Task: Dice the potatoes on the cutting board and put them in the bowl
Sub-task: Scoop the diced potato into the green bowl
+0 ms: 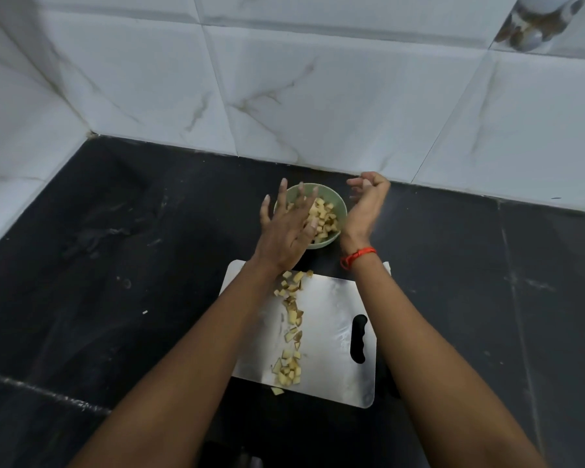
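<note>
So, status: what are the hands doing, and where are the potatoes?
Left hand open over bowl, right hand loosely curled beside it, both empty. Bowl holds potato cubes; a row sits on cutting board, one cube on counter. Nothing blocking.

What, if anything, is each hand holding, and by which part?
Nothing. The left hand is spread open over the bowl; the right hand is loosely cupped beside it, visibly empty.

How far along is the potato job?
Dicing looks done; no whole potato shows. The bowl holds a heap of cubes. The left hand and right hand hover open over it. Remaining: the row of cubes on the cutting board, plus one piece off its near edge.
</note>
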